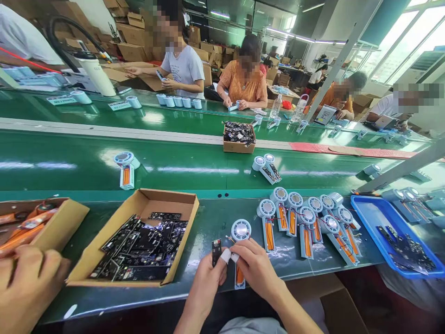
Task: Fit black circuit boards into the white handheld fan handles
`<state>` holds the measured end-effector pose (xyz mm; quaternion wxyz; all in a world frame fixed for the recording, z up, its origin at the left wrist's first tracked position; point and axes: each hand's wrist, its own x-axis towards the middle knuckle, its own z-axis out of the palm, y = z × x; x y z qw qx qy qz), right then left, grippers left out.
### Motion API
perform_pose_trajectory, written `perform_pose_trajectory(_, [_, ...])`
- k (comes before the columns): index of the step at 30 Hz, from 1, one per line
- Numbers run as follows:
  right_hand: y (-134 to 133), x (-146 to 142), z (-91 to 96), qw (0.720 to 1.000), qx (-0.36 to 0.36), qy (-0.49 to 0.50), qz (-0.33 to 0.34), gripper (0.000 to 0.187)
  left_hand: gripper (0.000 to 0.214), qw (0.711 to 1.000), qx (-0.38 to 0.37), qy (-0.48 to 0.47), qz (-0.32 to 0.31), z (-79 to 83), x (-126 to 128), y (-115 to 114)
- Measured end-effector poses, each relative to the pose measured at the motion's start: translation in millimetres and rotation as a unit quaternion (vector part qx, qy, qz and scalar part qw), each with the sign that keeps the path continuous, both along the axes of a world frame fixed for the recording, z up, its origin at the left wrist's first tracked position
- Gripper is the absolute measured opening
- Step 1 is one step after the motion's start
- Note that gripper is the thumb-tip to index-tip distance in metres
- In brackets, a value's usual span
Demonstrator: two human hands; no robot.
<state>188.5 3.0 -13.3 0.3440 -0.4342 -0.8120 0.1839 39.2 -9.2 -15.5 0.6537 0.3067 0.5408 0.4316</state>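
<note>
My left hand [207, 283] pinches a small black circuit board [216, 250] upright, its fingertips taped white. My right hand [255, 269] is closed over the handle of a white and blue fan part [241, 230] with an orange battery, which lies on the green bench [208, 218]. Thin wires run between the board and the fan part. An open cardboard box [139, 241] full of black circuit boards sits just left of my hands. To the right lies a cluster of several similar fan parts [309, 222].
A blue tray [382, 218] with black boards sits at right. Another person's hand [28, 287] reaches at lower left beside a box of orange parts [38, 222]. More fan parts [127, 168] ride the green conveyor [191, 162]. Several people work across it.
</note>
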Motion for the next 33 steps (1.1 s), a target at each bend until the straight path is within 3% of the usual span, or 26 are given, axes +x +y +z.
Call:
perform_pose_trajectory(10, [-0.1,3.0,3.5,0.999,-0.029,0.011,0.029,0.035,0.049,0.999,-0.029,-0.027,0.012,1.4,-12.7,-6.4])
perform_pose_trajectory(17, [2.2,-0.6,6.7,0.995,0.049,-0.081,0.006,0.029,0.041,0.988,0.037,0.149,-0.026,-13.4,-21.7,-8.7])
perform_pose_trajectory(21, [3.8,-2.7,6.7,0.991,0.072,-0.113,-0.006,0.023,0.034,0.973,0.099,0.2,-0.054,-10.8,-18.0,-8.2])
perform_pose_trajectory(26, [1.5,-7.9,7.4,0.985,0.078,-0.15,-0.031,0.02,0.028,0.93,0.194,0.301,-0.081,-5.8,-11.9,-8.6])
perform_pose_trajectory(33, [-0.8,-14.6,9.9,0.987,0.033,-0.149,-0.053,0.019,0.026,0.845,0.319,0.424,-0.067,-20.4,-15.5,-13.1])
